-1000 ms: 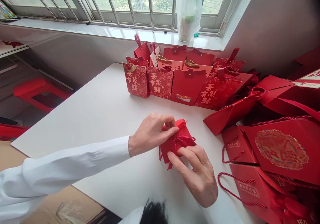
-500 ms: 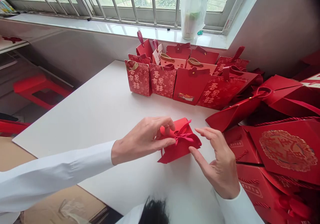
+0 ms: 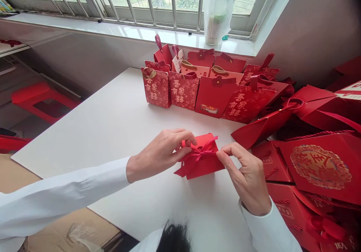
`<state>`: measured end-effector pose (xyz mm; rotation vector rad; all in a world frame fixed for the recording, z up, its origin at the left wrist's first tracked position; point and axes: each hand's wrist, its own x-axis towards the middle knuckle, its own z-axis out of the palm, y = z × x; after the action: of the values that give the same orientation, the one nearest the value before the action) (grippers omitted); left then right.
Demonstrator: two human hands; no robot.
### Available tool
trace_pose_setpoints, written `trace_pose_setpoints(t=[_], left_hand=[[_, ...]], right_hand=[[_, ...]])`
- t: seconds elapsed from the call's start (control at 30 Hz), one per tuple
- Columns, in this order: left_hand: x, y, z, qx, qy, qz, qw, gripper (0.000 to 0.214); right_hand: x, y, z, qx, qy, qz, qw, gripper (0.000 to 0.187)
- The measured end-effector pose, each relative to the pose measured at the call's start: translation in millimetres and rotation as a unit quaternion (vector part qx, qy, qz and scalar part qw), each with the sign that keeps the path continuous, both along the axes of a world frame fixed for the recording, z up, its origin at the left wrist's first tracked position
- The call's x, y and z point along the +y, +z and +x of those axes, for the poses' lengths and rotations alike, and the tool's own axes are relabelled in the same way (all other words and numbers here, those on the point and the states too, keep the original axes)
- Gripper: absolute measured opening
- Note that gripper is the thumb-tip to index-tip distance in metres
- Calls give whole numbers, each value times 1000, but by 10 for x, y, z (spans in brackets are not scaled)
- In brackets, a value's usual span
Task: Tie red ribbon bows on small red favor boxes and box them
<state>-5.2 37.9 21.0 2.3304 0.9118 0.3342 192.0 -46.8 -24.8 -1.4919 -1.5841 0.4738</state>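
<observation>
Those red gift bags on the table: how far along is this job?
The row of upright red gift bags along the back of the white table looks finished, with their flaps fastened. In hand is a small red bag: the left hand grips it while the right hand pinches its ribbon. Apparently left to do: the heap of red bags with cord handles, lying at the right.

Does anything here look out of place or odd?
Yes: the red gift bags at right lie jumbled, with one tipped bag on its side, unlike the upright row of bags by the window.
</observation>
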Motion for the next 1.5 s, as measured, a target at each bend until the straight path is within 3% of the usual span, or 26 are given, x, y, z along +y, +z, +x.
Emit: trace_pose_setpoints(t=[0.13,0.33,0.53,0.67,0.87,1.07,1.27,1.4,1.5], left_hand=[[22,10,34,-38,13,-11,999,16],[31,-2,50,-83,63,-129,986,15],[76,-34,24,-185,90,-314,927,19],[109,-26,28,-204,115,-371,899,19],[86,12,45,-163,68,-318,931,19],[-39,11,133,-66,-6,-110,992,20],[-117,-38,246,-30,13,-19,999,12],[-131,-71,303,-20,26,31,999,15],[-125,-90,323,-18,37,37,998,17]], right_hand=[[94,43,-78,49,-8,-26,998,29],[237,8,-79,188,14,-53,981,25],[306,-20,-26,282,61,-67,955,24],[322,-5,-43,250,41,-111,961,30],[249,122,-82,198,4,-145,969,29],[230,264,-140,164,-28,-131,977,25],[229,316,-176,195,1,-126,973,20],[268,284,-194,263,72,-116,955,20],[297,241,-132,249,86,-85,961,20]])
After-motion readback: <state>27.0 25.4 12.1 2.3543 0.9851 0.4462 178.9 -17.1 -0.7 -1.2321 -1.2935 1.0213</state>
